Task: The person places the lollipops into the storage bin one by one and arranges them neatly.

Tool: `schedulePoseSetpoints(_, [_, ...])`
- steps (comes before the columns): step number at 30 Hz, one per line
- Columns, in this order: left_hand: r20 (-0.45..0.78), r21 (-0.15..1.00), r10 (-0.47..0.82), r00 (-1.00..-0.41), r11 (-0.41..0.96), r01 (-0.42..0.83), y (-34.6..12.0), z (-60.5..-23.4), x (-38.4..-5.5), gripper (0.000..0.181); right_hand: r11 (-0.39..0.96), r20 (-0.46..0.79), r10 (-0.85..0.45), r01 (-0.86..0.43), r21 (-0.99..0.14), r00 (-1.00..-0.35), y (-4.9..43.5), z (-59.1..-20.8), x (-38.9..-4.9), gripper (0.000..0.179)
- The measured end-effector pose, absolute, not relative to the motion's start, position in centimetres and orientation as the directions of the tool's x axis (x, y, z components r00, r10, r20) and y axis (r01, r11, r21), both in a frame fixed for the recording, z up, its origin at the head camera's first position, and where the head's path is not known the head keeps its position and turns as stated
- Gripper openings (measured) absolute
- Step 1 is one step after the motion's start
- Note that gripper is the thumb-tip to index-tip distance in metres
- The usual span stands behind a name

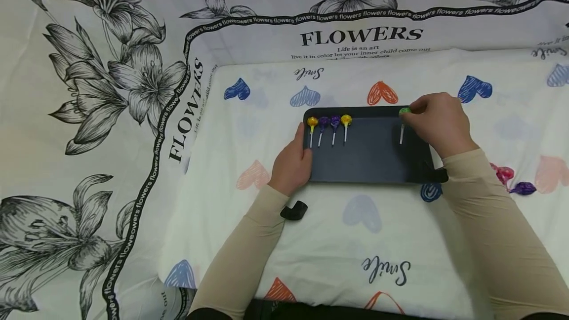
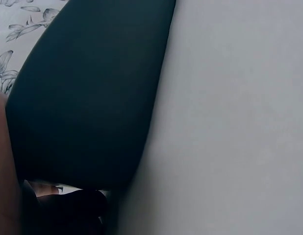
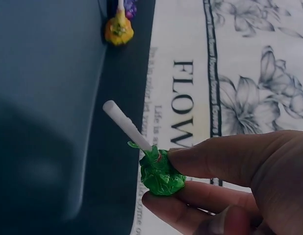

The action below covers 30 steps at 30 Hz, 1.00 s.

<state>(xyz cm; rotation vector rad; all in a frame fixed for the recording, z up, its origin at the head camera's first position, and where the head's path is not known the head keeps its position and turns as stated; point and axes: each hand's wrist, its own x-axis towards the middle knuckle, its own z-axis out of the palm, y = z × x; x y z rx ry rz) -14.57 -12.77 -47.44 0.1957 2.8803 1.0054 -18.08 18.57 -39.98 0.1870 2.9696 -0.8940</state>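
A dark rectangular tray (image 1: 355,162) bears a row of lollipops along its far left side: a yellow lollipop (image 1: 312,122), two purple lollipops (image 1: 335,122) and another yellow lollipop (image 1: 346,120), sticks toward the person. My left hand (image 1: 293,164) holds the tray's left edge, the thumb lying along the rim. In the left wrist view the dark tray (image 2: 88,98) fills much of the frame. Over the far right corner, my right hand (image 1: 442,122) pinches a green-wrapped lollipop (image 3: 164,174) by its head between thumb and fingers, its white stick pointing toward the person in the head view.
Beyond the tray's right side a pink lollipop (image 1: 504,174) and a purple lollipop (image 1: 523,188) lie on the cloth, partly behind the right sleeve. A white cloth (image 1: 311,251) with hearts lies under the tray, over a flower-printed sheet (image 1: 249,38).
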Motion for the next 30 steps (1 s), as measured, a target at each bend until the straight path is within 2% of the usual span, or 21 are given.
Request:
schedulePoseSetpoints(6, [-0.024, 0.617, 0.168, -0.986, 0.778, 0.118, -12.5, -47.5, -14.7, 0.07, 0.828, -0.054, 0.06, 0.08, -0.555, -0.997, 17.5, -40.7, -18.9, 0.042])
schedulePoseSetpoints(16, [-0.026, 0.606, 0.16, -0.987, 0.787, 0.112, -12.9, -47.5, -14.6, 0.07, 0.821, -0.098, -0.011, 0.047, -0.57, -0.995, 14.7, -41.8, -20.5, 0.042])
schedulePoseSetpoints(30, [-0.055, 0.607, 0.16, -0.986, 0.789, 0.094, -13.1, -47.6, -14.6, 0.069, 0.826, -0.106, -0.051, 0.018, -0.564, -0.993, 12.5, -43.4, -21.3, 0.034])
